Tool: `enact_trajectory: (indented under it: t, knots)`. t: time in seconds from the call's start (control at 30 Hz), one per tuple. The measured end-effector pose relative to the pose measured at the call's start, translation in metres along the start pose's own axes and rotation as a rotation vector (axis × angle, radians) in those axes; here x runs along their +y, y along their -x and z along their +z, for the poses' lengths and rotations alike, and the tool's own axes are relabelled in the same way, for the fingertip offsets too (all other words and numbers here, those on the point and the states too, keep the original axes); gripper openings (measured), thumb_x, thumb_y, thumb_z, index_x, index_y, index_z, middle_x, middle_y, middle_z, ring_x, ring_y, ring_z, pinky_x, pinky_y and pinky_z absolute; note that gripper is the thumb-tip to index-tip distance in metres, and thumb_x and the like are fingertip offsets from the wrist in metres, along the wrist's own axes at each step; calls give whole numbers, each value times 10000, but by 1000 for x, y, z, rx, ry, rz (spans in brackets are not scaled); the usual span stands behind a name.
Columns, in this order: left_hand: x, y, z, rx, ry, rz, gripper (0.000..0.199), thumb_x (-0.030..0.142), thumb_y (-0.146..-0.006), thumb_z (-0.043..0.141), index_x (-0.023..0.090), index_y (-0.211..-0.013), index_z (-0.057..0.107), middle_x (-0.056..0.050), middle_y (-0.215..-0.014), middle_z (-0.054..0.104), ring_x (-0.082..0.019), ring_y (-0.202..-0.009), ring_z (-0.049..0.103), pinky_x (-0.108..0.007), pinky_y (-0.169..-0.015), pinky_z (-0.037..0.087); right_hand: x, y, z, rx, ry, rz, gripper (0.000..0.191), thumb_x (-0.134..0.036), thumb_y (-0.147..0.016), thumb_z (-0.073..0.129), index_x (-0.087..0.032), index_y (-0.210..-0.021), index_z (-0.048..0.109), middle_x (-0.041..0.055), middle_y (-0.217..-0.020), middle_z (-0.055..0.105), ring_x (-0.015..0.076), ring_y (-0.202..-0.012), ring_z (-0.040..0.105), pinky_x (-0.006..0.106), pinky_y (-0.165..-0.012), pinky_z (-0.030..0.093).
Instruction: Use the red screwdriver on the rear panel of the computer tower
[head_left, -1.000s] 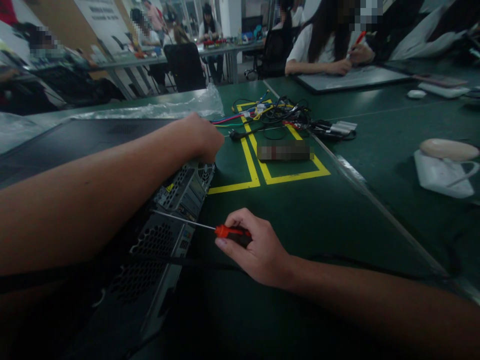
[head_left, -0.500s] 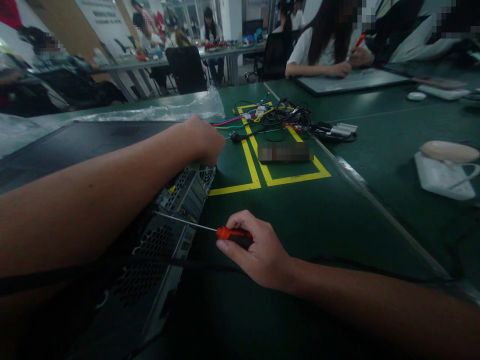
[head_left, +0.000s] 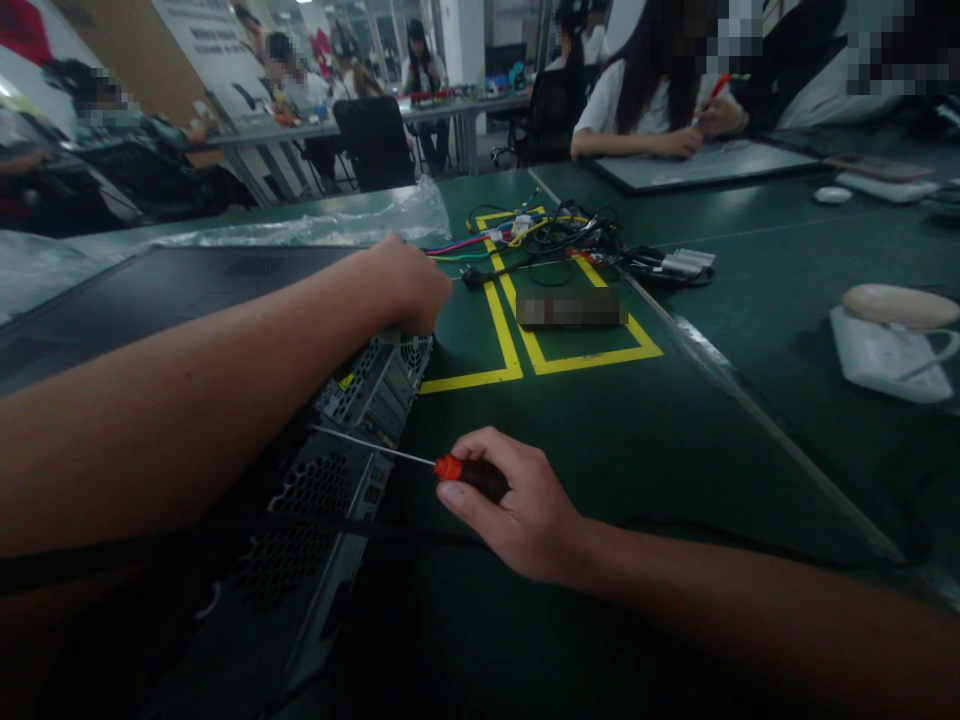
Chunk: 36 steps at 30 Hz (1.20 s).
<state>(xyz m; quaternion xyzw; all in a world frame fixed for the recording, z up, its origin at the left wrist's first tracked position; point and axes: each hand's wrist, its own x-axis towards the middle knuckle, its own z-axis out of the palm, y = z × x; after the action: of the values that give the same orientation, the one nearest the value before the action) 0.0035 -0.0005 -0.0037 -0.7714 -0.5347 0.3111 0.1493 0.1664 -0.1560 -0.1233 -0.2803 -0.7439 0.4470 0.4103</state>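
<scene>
A dark desktop computer case (head_left: 330,500) lies at the left with its perforated rear panel towards the right. My left hand (head_left: 417,285) is curled over the panel's far corner, above a round fan grille. Its fingertips are mostly hidden, and the forearm crosses over the case. My right hand (head_left: 517,495) is closed round the red and black handle of a screwdriver (head_left: 450,468). The thin metal shaft runs left to the rear panel, and its tip meets the case near the expansion slots. What the tip touches is too small to make out.
Bundled cables (head_left: 577,230) and a plug lie beyond the case, by yellow tape (head_left: 600,358) on the green table. A small dark box (head_left: 571,308) sits within the tape. Plastic wrap (head_left: 375,210) lies behind. A white holder (head_left: 889,350) stands right. People work farther back.
The screwdriver handle has turned about its own length: its red stripe has rolled out of sight. My right hand has shifted very slightly; my left hand keeps its place on the case.
</scene>
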Motion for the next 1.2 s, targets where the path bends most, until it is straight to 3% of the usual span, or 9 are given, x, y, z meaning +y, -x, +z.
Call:
enact_trajectory:
  t: [0.27, 0.4, 0.47, 0.6, 1.03, 1.2]
  knots:
    - [0, -1, -1, 3, 134, -45, 429, 313, -726, 674, 254, -1140, 767, -132, -1173, 740, -365, -1151, 614, -551, -1012, 400, 1, -1, -1, -6, 33, -70, 158, -296, -989, 551, -168, -964, 640, 22, -825, 626, 143, -715, 575, 272, -661, 450]
    - [0, -1, 1, 0, 99, -48, 427, 329, -725, 668, 285, -1139, 763, -106, -1156, 748, -339, -1142, 612, -516, -998, 416, 0, 0, 0, -5, 23, -24, 196, -308, -906, 664, -196, -1051, 595, 9, -864, 648, 141, -707, 587, 272, -654, 468]
    - [0, -1, 0, -2, 93, -43, 426, 324, -724, 671, 273, -1136, 767, -115, -1164, 744, -344, -1144, 617, -512, -998, 418, 0, 1, 0, -8, 19, -1, 262, -299, -865, 708, -207, -1061, 561, -9, -838, 633, 134, -675, 571, 263, -625, 460]
    - [1, 1, -2, -4, 2, 7, 447, 313, -769, 608, 204, -1177, 752, -171, -1217, 721, -386, -1130, 632, -556, -958, 447, 1, 0, 1, -7, 30, 0, 189, -256, -870, 692, -213, -989, 551, -22, -801, 607, 125, -653, 547, 258, -611, 444]
    - [0, 1, -2, -10, -6, 2, 445, 315, -768, 584, 225, -1173, 742, -151, -1217, 728, -361, -1128, 627, -524, -941, 461, 1, 0, 0, -1, 23, -21, 154, -238, -891, 686, -202, -976, 563, -30, -799, 588, 110, -636, 518, 250, -638, 435]
    - [1, 1, -2, -3, 30, 4, 451, 312, -756, 623, 180, -1169, 749, -189, -1227, 714, -379, -1127, 629, -526, -953, 454, 2, -1, 1, 6, 23, -22, 156, -226, -883, 689, -200, -973, 564, -29, -802, 591, 111, -639, 517, 250, -639, 434]
